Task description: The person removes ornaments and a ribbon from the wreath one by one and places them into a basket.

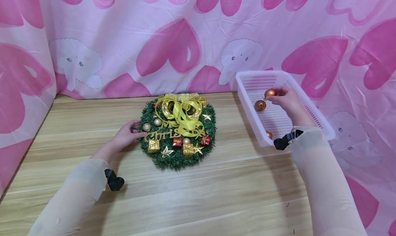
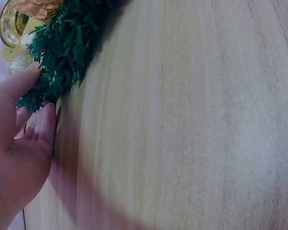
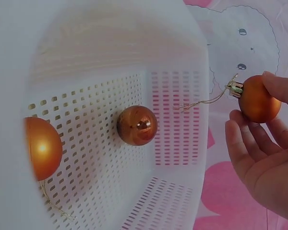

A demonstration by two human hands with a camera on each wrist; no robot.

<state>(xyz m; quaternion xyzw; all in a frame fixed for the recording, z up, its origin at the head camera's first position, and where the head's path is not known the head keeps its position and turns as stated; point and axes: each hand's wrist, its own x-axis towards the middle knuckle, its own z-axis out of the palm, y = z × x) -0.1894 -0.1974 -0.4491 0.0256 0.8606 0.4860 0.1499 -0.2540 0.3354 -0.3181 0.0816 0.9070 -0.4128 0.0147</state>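
Note:
A green Christmas wreath (image 1: 176,162) lies on the table, dressed with gold bells, yellow ribbon, small gift boxes, stars and gold lettering. My left hand (image 1: 127,135) grips its left edge, thumb above and fingers beneath the green tinsel (image 2: 67,52) in the left wrist view. Over the white basket (image 1: 247,107), my right hand (image 1: 286,100) pinches a matte orange bauble (image 3: 260,99) between thumb and fingers. A gold cap and a loop of gold string (image 3: 201,102) hang from that bauble. Inside the basket lie a shiny copper bauble (image 1: 260,105) and a matte orange one (image 3: 44,148).
The basket stands at the right of the wooden table (image 1: 185,201), close to the cloth backdrop (image 1: 123,40) printed with pink hearts. That cloth rises behind and on both sides. Each wrist carries a black camera on a strap (image 1: 115,181).

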